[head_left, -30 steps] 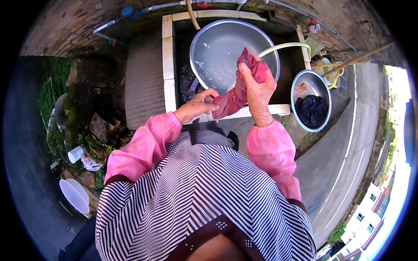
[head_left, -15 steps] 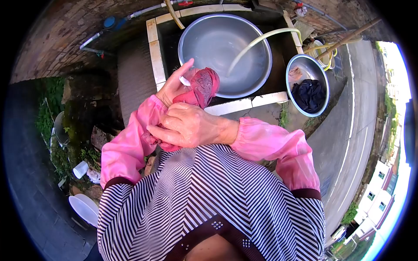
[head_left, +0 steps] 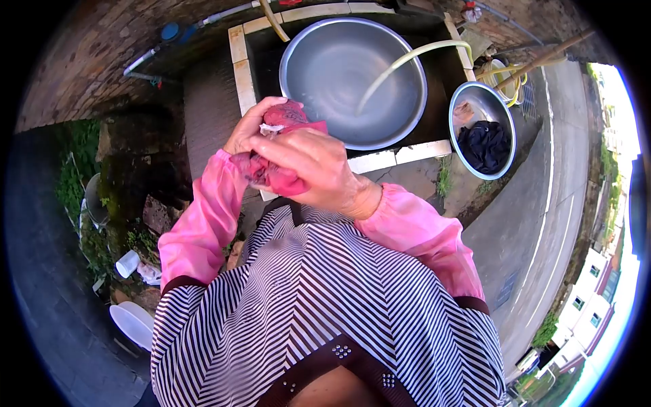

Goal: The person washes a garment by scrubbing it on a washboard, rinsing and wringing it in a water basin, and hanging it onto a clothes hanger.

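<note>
A bunched red cloth [head_left: 288,117] with a dark pattern is held between both hands, in front of the large metal basin [head_left: 325,74]. My left hand [head_left: 245,129] is closed round its upper left part, and a bit of white material shows by the fingers. Across the cloth lies my right hand [head_left: 319,166], its fingers wrapped round the middle, with red folds showing below them. A pale hose [head_left: 413,54] runs over the basin's rim and its end reaches into the water.
The basin stands in a tiled trough [head_left: 376,161]. To the right is a smaller metal bowl [head_left: 483,102] with dark cloth [head_left: 484,147] in it. A wooden pole [head_left: 542,60] leans behind a bucket. A white basin [head_left: 133,324] and a white cup [head_left: 127,264] lie at the lower left.
Since a second ago the cloth has moved from over the basin's front edge to the left and nearer my body. My right hand has crossed leftward, and the two hands are now close together.
</note>
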Demonstrator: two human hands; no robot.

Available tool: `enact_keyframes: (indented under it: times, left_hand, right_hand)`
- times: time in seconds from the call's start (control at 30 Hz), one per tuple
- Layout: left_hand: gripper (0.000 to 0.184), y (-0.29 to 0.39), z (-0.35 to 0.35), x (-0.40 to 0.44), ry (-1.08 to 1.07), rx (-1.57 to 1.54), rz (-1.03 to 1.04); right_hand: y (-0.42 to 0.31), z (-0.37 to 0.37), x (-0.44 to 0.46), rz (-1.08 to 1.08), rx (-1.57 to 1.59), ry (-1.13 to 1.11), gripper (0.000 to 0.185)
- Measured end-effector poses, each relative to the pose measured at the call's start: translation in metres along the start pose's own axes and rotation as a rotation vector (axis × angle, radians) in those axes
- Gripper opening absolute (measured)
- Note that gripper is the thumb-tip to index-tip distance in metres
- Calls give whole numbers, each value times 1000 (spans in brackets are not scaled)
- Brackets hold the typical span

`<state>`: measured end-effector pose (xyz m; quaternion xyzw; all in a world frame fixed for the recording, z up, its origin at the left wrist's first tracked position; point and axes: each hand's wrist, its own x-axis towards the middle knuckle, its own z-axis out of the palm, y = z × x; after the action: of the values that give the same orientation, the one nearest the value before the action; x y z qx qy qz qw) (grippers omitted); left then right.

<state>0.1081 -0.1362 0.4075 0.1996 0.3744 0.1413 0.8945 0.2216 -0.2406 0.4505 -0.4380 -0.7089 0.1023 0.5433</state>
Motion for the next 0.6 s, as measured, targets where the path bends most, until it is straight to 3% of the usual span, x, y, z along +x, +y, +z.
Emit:
enact_keyframes:
  times: [0.03,0.07,0.13,0.2,0.27,0.33,0.47,0.53,0.6]
  left_hand:
    - [25,-9,-16,4,-77,-75,8]
    - [27,-32,-30,11,25,-153,154]
    - [29,-54,-56,28,-27,-340,-64]
    - [37,-77,-63,21,-153,-461,-114]
    - [40,-76,-39,5,31,-478,-158]
    - [39,-79,-41,8,47,-484,-160]
    - [37,-65,-35,12,119,-414,-79]
    - [27,-47,-17,4,187,-341,138]
    - [18,-34,9,-8,122,-186,464]
  right_hand:
    - [1,-3,0,100,19,85,52]
    - [3,-5,0,199,40,169,52]
    - [-1,-12,-5,597,248,292,43]
    - [-2,-17,-2,908,495,479,36]
    - [19,-23,-12,954,535,620,24]
    - [37,-25,-23,960,535,723,15]
    - [50,-30,-27,1108,644,788,22]
    - [52,-33,-24,1165,806,832,28]
    - [57,-34,-23,1152,988,860,35]
